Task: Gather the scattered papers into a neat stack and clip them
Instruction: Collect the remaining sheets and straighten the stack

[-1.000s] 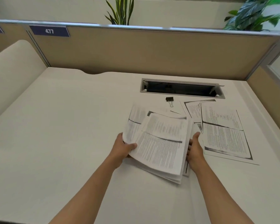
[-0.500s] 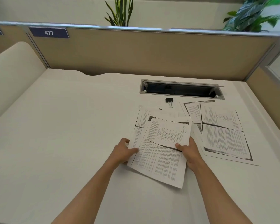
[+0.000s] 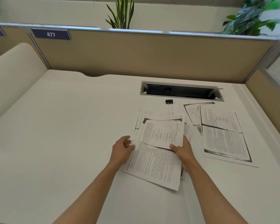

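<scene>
**A:** Grip check first — right hand (image 3: 183, 151): thumb lies on top of the gathered papers (image 3: 155, 152) at their right edge, fingers hidden under the sheets, so I log it as pinching the pile. Left hand (image 3: 122, 149): fingers loosely curled against the left edge, thumb tip touching the paper; whether any fingers are under the sheets, cannot tell.

**B:** State of the pile?

**A:** Lying on the bench (image 3: 63, 126) between the two hands, not square. Top sheet is skewed against the ones below; corners of lower sheets stick out at the far left and far side.

**B:** And the rest of the task's things?

**A:** Loose sheets (image 3: 220, 131) lie on the bench to the right, overlapping one another and, as far as I can see, tucked partly under the right side of the pile. Binder clip (image 3: 169, 101) sits just beyond the far edge of the papers, near the cable slot (image 3: 181, 91), apart from both hands.

**B:** Step in hand, by your reading?

**A:** Gathering — roughly halfway, judged from what lies outside the pile. Clipping not yet begun.

**B:** Next move needs what?

**A:** My judgement: bring the right-hand sheets onto the pile, then both hands close on opposite edges to tap the stack true. Only then fetch the clip; one hand must hold the stack so it does not fan out again.
</scene>
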The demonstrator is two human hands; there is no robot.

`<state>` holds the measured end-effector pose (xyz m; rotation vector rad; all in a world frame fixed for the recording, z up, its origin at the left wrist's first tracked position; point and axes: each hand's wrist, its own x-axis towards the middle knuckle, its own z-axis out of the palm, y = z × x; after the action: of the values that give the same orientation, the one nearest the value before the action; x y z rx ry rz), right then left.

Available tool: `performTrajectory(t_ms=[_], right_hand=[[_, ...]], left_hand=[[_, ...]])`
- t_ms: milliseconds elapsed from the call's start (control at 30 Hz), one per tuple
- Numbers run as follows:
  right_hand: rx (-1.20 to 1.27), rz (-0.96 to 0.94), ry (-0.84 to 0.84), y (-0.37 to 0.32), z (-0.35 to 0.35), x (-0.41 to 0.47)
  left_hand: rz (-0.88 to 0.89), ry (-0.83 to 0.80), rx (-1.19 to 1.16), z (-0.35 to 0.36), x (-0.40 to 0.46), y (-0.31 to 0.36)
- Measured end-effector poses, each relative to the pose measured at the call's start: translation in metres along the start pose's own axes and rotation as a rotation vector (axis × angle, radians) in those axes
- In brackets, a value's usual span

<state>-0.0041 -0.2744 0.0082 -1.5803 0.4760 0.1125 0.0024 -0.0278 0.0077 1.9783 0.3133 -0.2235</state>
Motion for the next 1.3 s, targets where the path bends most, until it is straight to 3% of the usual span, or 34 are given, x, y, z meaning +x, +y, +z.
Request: performTrajectory(t_ms=[133, 333, 500, 667, 800, 1133, 1300], right_hand=[[-0.001, -0.112, -0.056, -0.013, -0.003, -0.007], [-0.089, -0.294, -0.175, -0.052, -0.007, -0.019], [-0.14, -0.435, -0.194, -0.085, -0.002, -0.027], [-0.128, -0.517, -0.089, -0.108, 0.003, -0.028], [-0.075, -0.556, -0.018, -0.114, 0.007, -0.028], [-0.077, -0.435, 0.034, -0.081, 0.015, -0.024], [-0.109, -0.453, 0.051, -0.082, 0.017, -0.023]], left_hand=[[-0.009, 0.099, -0.116, -0.012, 0.003, 0.003], [0.033, 0.024, -0.322, -0.03, 0.011, 0.03], [0.232, -0.028, -0.523, -0.044, 0.009, 0.073], [0.491, 0.16, -0.423, -0.044, -0.003, 0.113], [0.607, 0.218, -0.382, -0.041, -0.007, 0.124], [0.429, 0.112, -0.297, -0.018, -0.002, 0.089], [0.452, 0.131, -0.216, -0.019, 0.003, 0.087]])
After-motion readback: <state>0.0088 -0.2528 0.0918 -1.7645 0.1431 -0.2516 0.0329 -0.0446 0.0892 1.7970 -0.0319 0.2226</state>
